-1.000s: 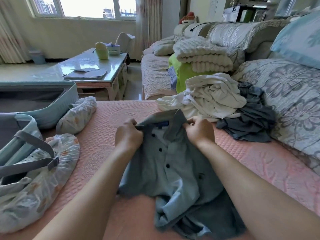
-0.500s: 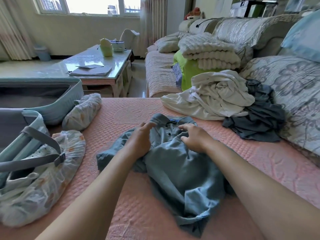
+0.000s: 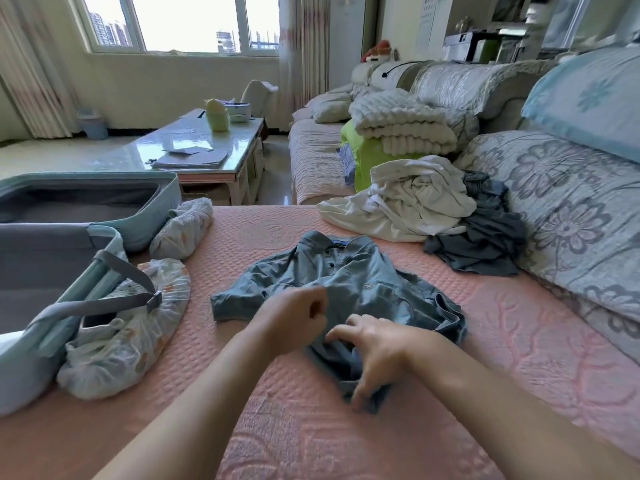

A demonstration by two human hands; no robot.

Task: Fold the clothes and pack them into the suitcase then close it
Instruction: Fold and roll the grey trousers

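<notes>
The shirt (image 3: 349,271) lies in the middle of the pink sofa (image 3: 519,323). Its front is up and its collar points to the far edge. My right hand (image 3: 377,351) is on the bottom part. Its fingers (image 3: 341,332) are curled, with a bunch of the cloth held against my thumb. My left hand (image 3: 294,320) sits on the shirt's middle with its fingers rolled in. I cannot tell if it pinches any cloth.

I think the shirt is light and very soft. It flops and wrinkles and keeps no shape by itself. It is not slippery and it cannot break. The best places to hold it are the bottom edge and the shoulders, so it pulls flat.

The open suitcase (image 3: 152,216) is at the left edge of the sofa. Two wrapped bundles (image 3: 128,327) lie just beside it, and a grey strap (image 3: 114,299) hangs across the near half. They may get in my way when I carry the shirt over. More white clothes (image 3: 408,202) and dark clothes (image 3: 485,244) sit in a heap at the far right corner. They are apart from the shirt.
</notes>
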